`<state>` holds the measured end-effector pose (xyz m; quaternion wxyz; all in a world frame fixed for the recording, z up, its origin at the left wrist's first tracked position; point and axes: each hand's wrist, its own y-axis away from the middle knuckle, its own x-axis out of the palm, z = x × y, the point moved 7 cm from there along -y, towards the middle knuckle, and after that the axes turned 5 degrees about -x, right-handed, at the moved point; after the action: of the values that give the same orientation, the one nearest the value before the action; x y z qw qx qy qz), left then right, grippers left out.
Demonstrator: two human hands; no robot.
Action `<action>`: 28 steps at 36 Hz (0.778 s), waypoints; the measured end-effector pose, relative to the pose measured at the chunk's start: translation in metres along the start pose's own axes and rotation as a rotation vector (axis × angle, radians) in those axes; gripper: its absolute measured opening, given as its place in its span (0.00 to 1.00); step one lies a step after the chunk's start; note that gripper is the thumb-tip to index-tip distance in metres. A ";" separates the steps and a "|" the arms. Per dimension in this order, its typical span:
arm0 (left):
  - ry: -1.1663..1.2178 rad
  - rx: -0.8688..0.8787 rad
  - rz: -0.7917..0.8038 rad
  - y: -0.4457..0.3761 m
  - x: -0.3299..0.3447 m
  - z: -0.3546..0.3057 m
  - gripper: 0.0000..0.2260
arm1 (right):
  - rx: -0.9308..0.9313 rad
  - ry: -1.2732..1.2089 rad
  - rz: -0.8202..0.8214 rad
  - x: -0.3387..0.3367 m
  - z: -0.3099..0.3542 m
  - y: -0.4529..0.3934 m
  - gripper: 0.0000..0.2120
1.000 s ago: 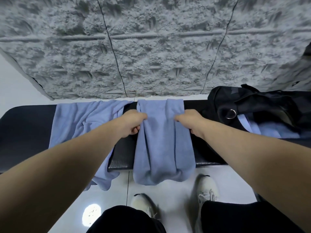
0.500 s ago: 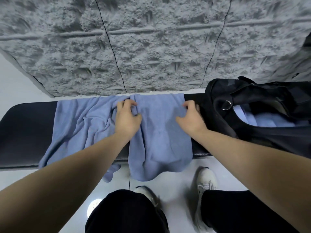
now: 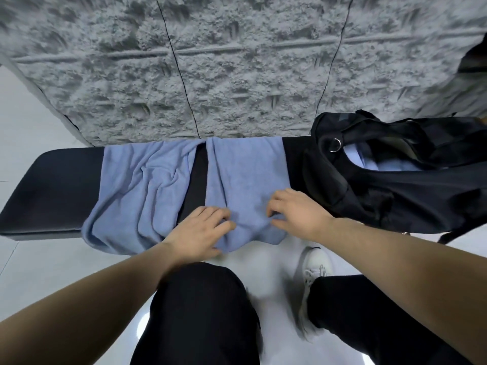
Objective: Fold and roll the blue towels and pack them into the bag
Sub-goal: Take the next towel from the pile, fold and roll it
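Head view: folded blue towel [image 3: 245,180] lies across the black worktop [image 3: 52,191], from far edge to near edge, its end drooping over the near edge. Left hand [image 3: 196,233] and right hand [image 3: 297,212] both pinch bunched cloth at that near end. Second blue towel [image 3: 142,196], crumpled, lies just left, a strip of bare worktop between. Black bag [image 3: 395,185] at the right end, open, pale blue cloth inside, just beside the right hand. Rough grey wall [image 3: 237,61] behind. White shoe [image 3: 313,270] on the floor below.
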<state>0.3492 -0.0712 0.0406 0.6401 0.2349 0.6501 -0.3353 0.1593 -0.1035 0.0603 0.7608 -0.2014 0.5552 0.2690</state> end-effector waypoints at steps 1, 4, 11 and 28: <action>-0.011 -0.024 -0.014 0.000 0.000 0.001 0.24 | 0.039 -0.048 0.001 0.000 -0.002 -0.002 0.06; 0.025 -0.108 -0.097 -0.002 -0.005 0.003 0.17 | 0.143 -0.171 0.010 0.000 -0.006 -0.003 0.05; 0.263 -0.241 -0.033 -0.014 -0.014 0.013 0.09 | 0.383 -0.513 -0.110 -0.017 -0.013 0.007 0.04; 0.798 -0.778 -0.218 -0.050 -0.050 0.025 0.14 | 0.445 -0.333 -0.048 -0.034 0.007 -0.004 0.09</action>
<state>0.3328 -0.1170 0.0984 0.3460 0.0216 0.9377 -0.0205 0.1587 -0.1086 0.0943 0.8732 0.0045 0.4631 0.1518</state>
